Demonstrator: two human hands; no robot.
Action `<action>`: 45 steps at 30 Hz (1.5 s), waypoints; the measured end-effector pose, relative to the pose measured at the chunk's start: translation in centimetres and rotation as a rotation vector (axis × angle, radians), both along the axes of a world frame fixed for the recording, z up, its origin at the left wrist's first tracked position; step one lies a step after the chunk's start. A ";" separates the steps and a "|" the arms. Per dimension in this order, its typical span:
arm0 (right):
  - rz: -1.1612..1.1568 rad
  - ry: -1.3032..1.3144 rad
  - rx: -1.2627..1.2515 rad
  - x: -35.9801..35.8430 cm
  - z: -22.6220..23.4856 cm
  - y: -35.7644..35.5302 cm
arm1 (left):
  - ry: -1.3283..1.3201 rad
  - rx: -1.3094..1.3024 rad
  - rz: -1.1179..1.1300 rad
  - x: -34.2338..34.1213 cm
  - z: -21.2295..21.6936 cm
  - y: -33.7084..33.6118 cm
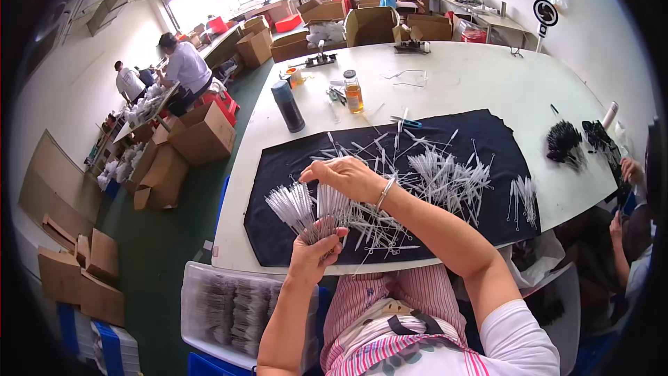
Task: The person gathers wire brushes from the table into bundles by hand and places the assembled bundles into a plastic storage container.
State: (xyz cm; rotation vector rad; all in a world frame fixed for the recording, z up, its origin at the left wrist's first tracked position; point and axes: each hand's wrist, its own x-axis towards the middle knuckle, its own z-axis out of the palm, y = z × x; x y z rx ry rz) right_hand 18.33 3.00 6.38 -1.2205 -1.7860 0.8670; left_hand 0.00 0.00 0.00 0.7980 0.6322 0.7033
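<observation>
My left hand (314,249) is closed around a thick bunch of small wire tube brushes (291,205), white bristle ends up, thin wire stems down in the fist. Just above the bunch, my right hand (348,177) has its fingers bent together over the bristle tips; whether a brush is between them is hidden. Many more white tube brushes (449,181) lie in a loose heap to the right, on a dark cloth (278,160). A smaller group of brushes (523,198) rests at the cloth's right side.
Across the white table (445,87) stand a dark spray can (287,106), a jar of amber liquid (353,92) and blue-handled scissors (407,122). Black brushes (565,143) lie right, beside another person's hands (632,170). A clear bin (198,306) of bundled brushes sits below left.
</observation>
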 end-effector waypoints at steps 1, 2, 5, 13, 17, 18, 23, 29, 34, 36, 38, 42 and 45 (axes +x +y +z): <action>0.014 -0.024 0.019 0.1 0.0 0.0 | -0.016 -0.012 0.006 0.0 0.2 -0.3; 0.029 -0.049 0.038 0.1 -0.1 -0.1 | -0.033 -0.024 0.013 0.0 0.3 -0.6; -0.078 -0.003 0.201 -0.4 -0.3 0.0 | -0.058 0.009 0.087 -0.1 0.8 0.0; -0.046 -0.135 0.180 -0.6 0.5 0.0 | 0.017 0.031 -0.012 0.0 1.0 0.3; -0.026 0.073 0.159 -0.2 -0.4 0.4 | -0.014 0.039 0.042 -0.2 1.0 0.3; -0.046 0.109 0.194 -0.3 -0.8 0.6 | -0.019 0.046 0.069 -0.3 0.9 0.3; -0.103 0.143 0.150 -0.2 -2.1 0.9 | 0.001 0.082 0.117 -0.4 0.5 0.2; -0.526 0.839 0.150 1.4 -6.9 0.1 | 0.019 0.162 0.278 0.1 -0.1 0.5; -0.141 0.905 -0.057 -4.6 -9.7 -4.7 | 0.362 0.451 0.277 -0.5 -3.1 -0.1; -0.249 0.561 0.113 -6.8 -11.0 -5.1 | 0.702 1.022 0.188 -1.4 -8.0 0.0; -0.468 0.494 0.023 -7.8 -11.5 -5.7 | 0.709 1.110 0.156 0.5 -7.2 -1.9; -0.360 0.515 -0.144 -6.4 -11.8 -7.1 | 0.699 0.985 0.126 -0.4 -8.8 -1.2; -0.518 -0.123 0.249 -3.9 -13.9 -7.7 | 1.179 1.128 0.257 -1.4 -8.0 1.1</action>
